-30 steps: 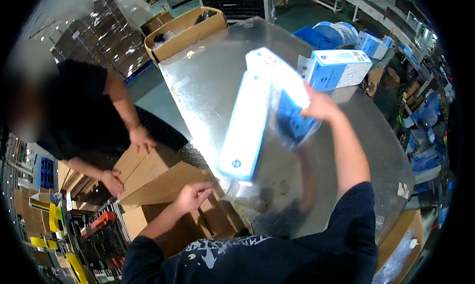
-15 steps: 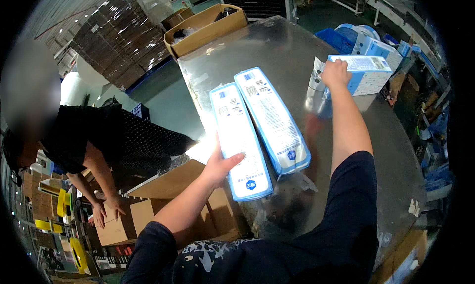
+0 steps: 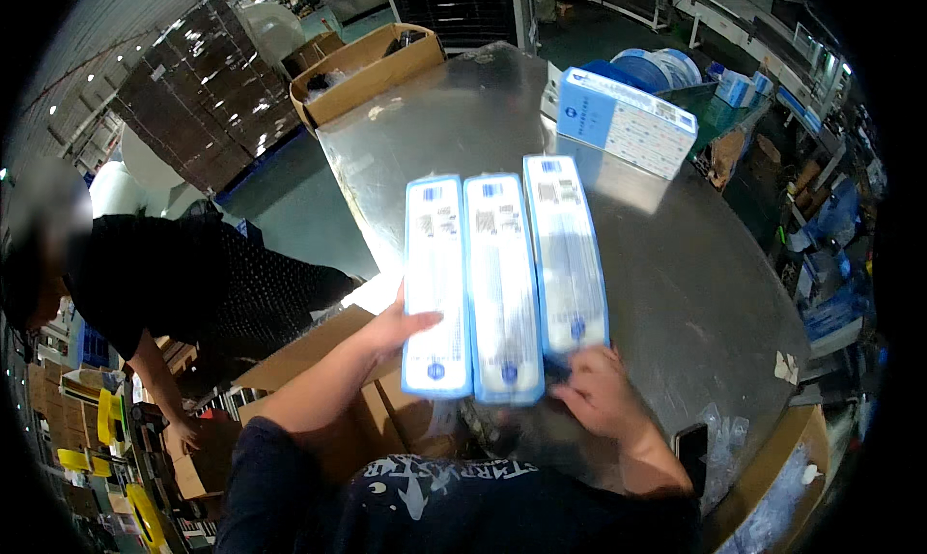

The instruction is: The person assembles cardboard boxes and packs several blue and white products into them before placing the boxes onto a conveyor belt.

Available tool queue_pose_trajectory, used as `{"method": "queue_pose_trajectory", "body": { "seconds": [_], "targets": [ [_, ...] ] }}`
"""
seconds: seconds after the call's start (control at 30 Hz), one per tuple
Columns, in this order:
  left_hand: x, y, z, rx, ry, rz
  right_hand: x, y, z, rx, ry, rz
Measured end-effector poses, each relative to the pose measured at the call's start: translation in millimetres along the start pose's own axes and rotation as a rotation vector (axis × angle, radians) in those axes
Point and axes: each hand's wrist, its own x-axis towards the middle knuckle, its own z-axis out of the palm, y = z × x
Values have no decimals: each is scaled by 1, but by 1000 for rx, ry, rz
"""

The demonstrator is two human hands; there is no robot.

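Three long white-and-blue plastic-wrapped packages lie side by side on the metal table (image 3: pixel 695 274): a left package (image 3: pixel 436 284), a middle package (image 3: pixel 502 288) and a right package (image 3: pixel 568 255). The right one sits slightly farther away than the others. My left hand (image 3: pixel 394 328) holds the left package by its outer side, thumb over the top, other fingers mostly hidden. At the near end of the right package is my right hand (image 3: pixel 603 397), its fingers bent round the corner and a little blurred. A matching blue-and-white package (image 3: pixel 628 119) stands on edge at the table's far right.
An open cardboard box (image 3: pixel 367 76) with dark items stands at the table's far left corner. To the left, a person (image 3: pixel 183 274) bends over cartons (image 3: pixel 208 453). Another carton (image 3: pixel 782 477) with clear plastic is at the near right. A phone-like dark object (image 3: pixel 690 454) lies by my right forearm.
My right hand has come back from the far package to the near end of the row. A third package now lies beside the other two, which are straighter. The far package has turned.
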Motion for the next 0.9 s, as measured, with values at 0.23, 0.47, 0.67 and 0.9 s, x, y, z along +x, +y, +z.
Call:
{"method": "queue_pose_trajectory", "body": {
  "seconds": [0.23, 0.47, 0.67, 0.9],
  "targets": [
    [-10, -36, 3, 8, -197, -82, -8, 57, 11, 1261, 366, 816],
    [-51, -6, -6, 38, -203, 327, -12, -26, -10, 1108, 451, 349],
    [-86, -47, -25, 474, -292, 397, -64, -52, 37, 579, 109, 700],
    [-176, -1, -44, 493, -108, 483, -17, -126, 22, 408, 84, 545]
  ]
}}
